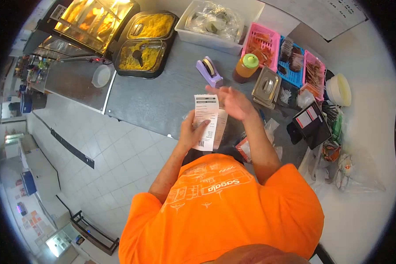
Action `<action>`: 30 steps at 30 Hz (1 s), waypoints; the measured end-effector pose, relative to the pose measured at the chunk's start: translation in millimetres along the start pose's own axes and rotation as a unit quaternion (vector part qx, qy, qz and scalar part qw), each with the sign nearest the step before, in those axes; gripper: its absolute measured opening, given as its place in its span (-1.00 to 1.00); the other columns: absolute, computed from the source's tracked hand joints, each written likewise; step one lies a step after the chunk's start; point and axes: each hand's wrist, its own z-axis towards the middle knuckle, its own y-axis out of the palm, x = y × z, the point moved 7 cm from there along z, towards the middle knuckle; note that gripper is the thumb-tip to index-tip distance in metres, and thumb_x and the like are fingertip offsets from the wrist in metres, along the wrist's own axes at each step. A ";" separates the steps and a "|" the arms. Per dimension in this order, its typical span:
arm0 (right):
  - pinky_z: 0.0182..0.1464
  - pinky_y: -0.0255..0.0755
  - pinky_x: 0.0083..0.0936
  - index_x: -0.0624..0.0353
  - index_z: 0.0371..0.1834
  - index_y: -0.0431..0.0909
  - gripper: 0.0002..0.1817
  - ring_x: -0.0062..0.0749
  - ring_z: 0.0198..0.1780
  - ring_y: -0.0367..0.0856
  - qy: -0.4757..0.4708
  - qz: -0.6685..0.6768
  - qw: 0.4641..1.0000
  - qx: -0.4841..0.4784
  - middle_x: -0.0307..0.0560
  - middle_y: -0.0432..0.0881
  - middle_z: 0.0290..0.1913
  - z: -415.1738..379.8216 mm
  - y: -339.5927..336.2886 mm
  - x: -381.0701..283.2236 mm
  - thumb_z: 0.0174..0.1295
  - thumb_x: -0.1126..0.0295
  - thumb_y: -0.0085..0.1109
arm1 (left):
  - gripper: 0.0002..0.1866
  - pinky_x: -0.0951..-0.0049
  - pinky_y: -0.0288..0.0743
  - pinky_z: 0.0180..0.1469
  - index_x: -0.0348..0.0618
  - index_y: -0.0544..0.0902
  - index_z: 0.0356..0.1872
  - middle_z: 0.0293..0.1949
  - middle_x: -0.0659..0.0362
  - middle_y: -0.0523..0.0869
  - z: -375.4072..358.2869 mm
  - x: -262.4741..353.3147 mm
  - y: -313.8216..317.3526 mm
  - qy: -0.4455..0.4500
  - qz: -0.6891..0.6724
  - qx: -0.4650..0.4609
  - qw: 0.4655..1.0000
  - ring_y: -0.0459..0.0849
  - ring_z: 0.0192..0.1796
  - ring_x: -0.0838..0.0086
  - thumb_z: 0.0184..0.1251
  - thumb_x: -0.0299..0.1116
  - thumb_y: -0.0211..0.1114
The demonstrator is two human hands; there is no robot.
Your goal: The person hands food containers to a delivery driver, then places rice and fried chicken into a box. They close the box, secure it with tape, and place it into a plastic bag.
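My left hand (190, 132) is closed round a long printed receipt (205, 116), its thumb lying across the print. Behind the receipt, a second slip of paper (220, 125) shows at the right. My right hand (236, 104) is raised beside the top of the receipt with its fingers stretched out and apart. Just beyond those fingertips, a purple tape dispenser (212, 78) stands on the grey counter (154, 99). A sauce bottle with a green lid (245, 68) is to the right of the dispenser.
Two trays of yellow food (141, 56) stand by a lit warming cabinet (90, 22). Along the back are a white bin of plastic bags (213, 22) and pink and blue baskets (290, 61). At right sit a metal lidded container (266, 86) and a black device (311, 125).
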 end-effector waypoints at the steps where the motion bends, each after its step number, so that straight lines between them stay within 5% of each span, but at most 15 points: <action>1: -0.09 0.54 -0.41 0.18 -0.08 0.70 -0.73 -0.37 -0.15 0.69 0.001 -0.042 0.999 -0.002 -0.07 0.73 -0.08 -8.1 13.2 6.1 0.23 0.28 0.33 | -0.63 0.38 0.57 -0.09 -0.29 0.55 0.07 -0.17 0.01 0.75 2.8 -4.8 0.2 0.026 0.002 0.001 1.000 0.74 -0.13 0.36 0.26 -0.44 0.36; 6: -0.02 0.52 -0.37 0.16 -0.06 0.70 -0.73 -0.27 -0.06 0.68 -0.136 -0.317 0.932 0.110 0.02 0.71 -0.05 6.6 22.6 6.8 0.28 0.25 0.29 | -0.70 0.46 0.59 -0.16 -0.31 0.62 0.00 -0.19 0.08 0.77 1.0 -0.4 5.3 -0.054 0.037 -0.074 0.995 0.73 -0.21 0.49 0.30 -0.41 0.36; 8: 0.08 0.45 -0.29 0.14 -0.09 0.72 -0.69 -0.18 0.04 0.61 -0.343 -0.664 0.652 0.129 0.05 0.67 -0.02 -8.2 62.3 -28.5 0.33 0.15 0.21 | -0.73 0.49 0.60 -0.19 -0.30 0.64 -0.02 -0.18 0.10 0.76 -4.8 -7.9 -2.1 -0.109 -0.028 -0.076 0.991 0.72 -0.22 0.55 0.31 -0.39 0.35; 10: 0.14 0.40 -0.26 0.10 -0.12 0.73 -0.62 -0.12 0.10 0.55 -0.399 -0.742 0.517 0.152 0.06 0.63 0.04 -2.8 66.7 -42.6 0.34 0.02 0.15 | -0.75 0.51 0.59 -0.21 -0.29 0.66 -0.04 -0.18 0.13 0.76 -9.1 -11.3 -16.7 -0.141 -0.142 -0.042 0.979 0.71 -0.22 0.59 0.32 -0.39 0.35; 12: 0.15 0.38 -0.27 0.04 -0.15 0.75 -0.52 -0.08 0.13 0.51 -0.350 -0.651 0.645 0.194 0.05 0.57 0.11 45.7 2.7 -54.7 0.30 -0.14 0.10 | -0.74 0.55 0.56 -0.27 -0.24 0.63 -0.02 -0.21 0.20 0.75 -16.3 1.1 -34.2 -0.182 -0.254 0.029 0.950 0.70 -0.29 0.58 0.36 -0.33 0.31; 14: 0.00 0.45 -0.28 0.12 -0.21 0.73 -0.48 -0.17 -0.10 0.59 -0.348 -0.705 0.535 0.311 -0.03 0.65 -0.12 87.2 -68.4 -52.5 0.32 -0.15 0.08 | -0.73 0.57 0.55 -0.29 -0.20 0.61 0.00 -0.22 0.23 0.74 -25.9 9.0 -55.2 -0.228 -0.334 0.102 0.909 0.70 -0.29 0.57 0.39 -0.29 0.29; 17: -0.18 0.49 -0.33 0.17 -0.23 0.71 -0.60 -0.29 -0.35 0.56 -0.030 -0.576 0.784 0.231 -0.15 0.63 -0.37 132.2 -121.8 -27.8 0.32 0.01 0.16 | -0.68 0.39 0.62 -0.13 -0.11 0.51 0.10 -0.08 0.22 0.69 -36.2 -8.6 -76.3 -0.248 -0.421 0.094 0.868 0.69 -0.06 0.48 0.49 -0.17 0.15; 20: -0.31 0.40 -0.60 0.09 -0.31 0.70 -0.73 -0.50 -0.37 0.52 0.001 -0.358 0.912 0.200 -0.27 0.55 -0.46 123.7 -125.2 -14.6 0.25 0.12 0.27 | -0.60 0.17 0.63 0.07 -0.19 0.39 0.23 0.07 0.10 0.64 -40.8 -12.9 -93.7 -0.207 -0.527 0.081 0.820 0.67 0.09 0.30 0.54 -0.17 0.05; 23: -0.32 0.47 -0.52 0.16 -0.37 0.69 -0.83 -0.43 -0.46 0.52 -0.154 -0.216 0.948 0.174 -0.25 0.58 -0.48 112.4 -157.9 -1.7 0.15 0.28 0.34 | -0.56 0.00 0.59 0.17 -0.21 0.32 0.31 0.14 0.04 0.61 -37.2 -13.3 -107.1 -0.199 -0.543 0.063 0.813 0.65 0.15 0.20 0.57 -0.17 -0.02; 24: -0.32 0.48 -0.50 0.19 -0.37 0.69 -0.82 -0.42 -0.47 0.53 -0.196 -0.184 0.950 0.157 -0.24 0.59 -0.49 106.4 -160.9 0.4 0.15 0.29 0.33 | -0.55 -0.04 0.57 0.19 -0.21 0.30 0.32 0.15 0.03 0.60 -36.7 -12.9 -109.7 -0.199 -0.541 0.062 0.815 0.64 0.16 0.18 0.58 -0.16 -0.04; 25: -0.29 0.49 -0.49 0.21 -0.38 0.68 -0.82 -0.41 -0.46 0.55 -0.220 -0.394 0.865 0.220 -0.22 0.60 -0.50 102.4 -163.9 -5.1 0.16 0.30 0.31 | -0.55 -0.07 0.54 0.21 -0.21 0.30 0.32 0.17 0.02 0.59 -33.7 -15.7 -111.0 -0.201 -0.543 0.053 0.814 0.63 0.18 0.16 0.58 -0.17 -0.04; 27: -0.24 0.50 -0.48 0.26 -0.40 0.67 -0.81 -0.41 -0.43 0.58 -0.231 -0.734 0.557 0.311 -0.20 0.61 -0.52 88.3 -150.7 -10.9 0.17 0.33 0.28 | -0.55 -0.11 0.49 0.24 -0.20 0.30 0.33 0.21 0.01 0.56 -18.8 -19.5 -112.8 -0.209 -0.544 0.032 0.812 0.59 0.22 0.14 0.58 -0.18 -0.04; 30: -0.29 0.48 -0.46 0.28 -0.43 0.64 -0.77 -0.43 -0.41 0.61 -0.223 -0.680 0.592 0.370 -0.18 0.61 -0.55 66.2 -136.1 -12.9 0.23 0.31 0.24 | -0.51 -0.05 0.41 0.30 -0.17 0.28 0.37 0.26 0.06 0.51 10.2 4.2 -104.7 -0.201 -0.513 -0.026 0.834 0.52 0.29 0.15 0.56 -0.14 0.00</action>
